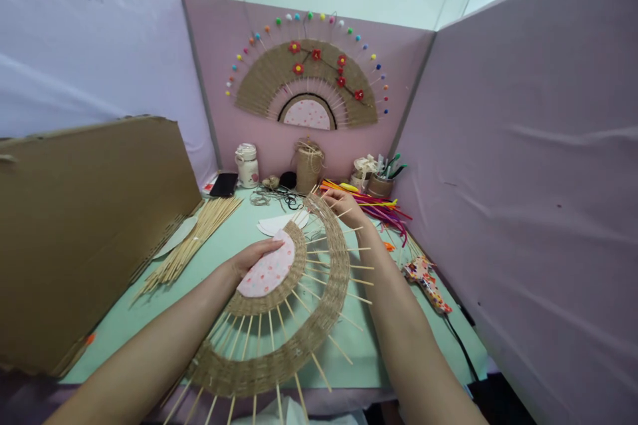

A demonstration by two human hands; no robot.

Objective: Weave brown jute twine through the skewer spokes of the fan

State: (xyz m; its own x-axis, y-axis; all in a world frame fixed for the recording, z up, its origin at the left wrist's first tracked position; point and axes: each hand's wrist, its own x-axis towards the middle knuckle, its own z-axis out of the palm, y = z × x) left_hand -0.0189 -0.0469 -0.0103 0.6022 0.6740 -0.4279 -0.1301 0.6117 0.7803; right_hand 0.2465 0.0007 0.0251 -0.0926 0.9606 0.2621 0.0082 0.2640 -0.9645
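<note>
I have the fan [298, 257] held up just in front of me over the table [115, 327], between my two forearms. Its long axis runs slantwise, from low on the left near my left forearm to high near the middle; the straight side faces left and the curve bulges right, its sticks fanning out toward my right forearm and my body. My left hand [252, 257] is closed around the straight side, thumb flat on the pink patch [269, 271], fingers hidden underneath. My right hand [343, 207] is the nearer one to the far end of the outer band [340, 265], fingers bent in close beside it; whether they grip a stick, the band or a loose strand, I cannot tell. Just beyond that hand lie the pipe cleaners [375, 204].
</note>
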